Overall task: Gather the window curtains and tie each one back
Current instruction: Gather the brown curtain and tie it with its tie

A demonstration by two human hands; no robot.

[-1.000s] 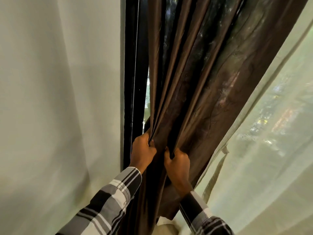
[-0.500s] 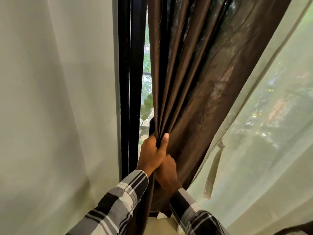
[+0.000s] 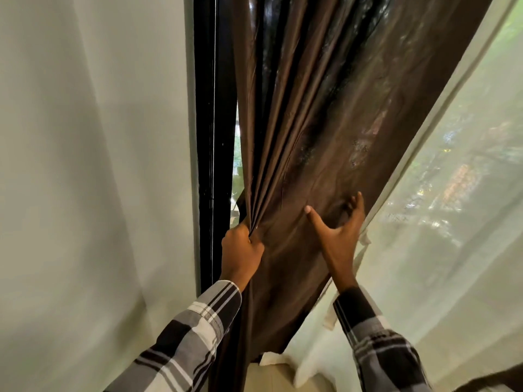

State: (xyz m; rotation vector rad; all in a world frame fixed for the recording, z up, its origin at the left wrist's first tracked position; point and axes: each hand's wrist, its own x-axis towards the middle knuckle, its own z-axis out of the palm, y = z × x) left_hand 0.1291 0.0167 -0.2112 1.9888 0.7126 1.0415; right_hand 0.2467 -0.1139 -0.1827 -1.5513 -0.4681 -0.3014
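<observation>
A shiny dark brown curtain (image 3: pixel 325 114) hangs in the middle of the view, its left edge bunched into tight pleats. My left hand (image 3: pixel 240 253) is shut on those pleats beside the window frame. My right hand (image 3: pixel 341 233) is spread open farther right, thumb apart from the fingers, reaching around the flat part of the brown curtain's right edge. A sheer pale green curtain (image 3: pixel 441 227) hangs behind it on the right.
A black window frame (image 3: pixel 212 137) runs vertically just left of the brown curtain, with a narrow slit of glass showing. A pale wall (image 3: pixel 85 179) fills the left. Beige floor (image 3: pixel 271 377) shows at the bottom.
My right hand let go of the gathered folds and moved right and up, opening toward the curtain's loose right edge. My left hand keeps its grip on the pleats.
</observation>
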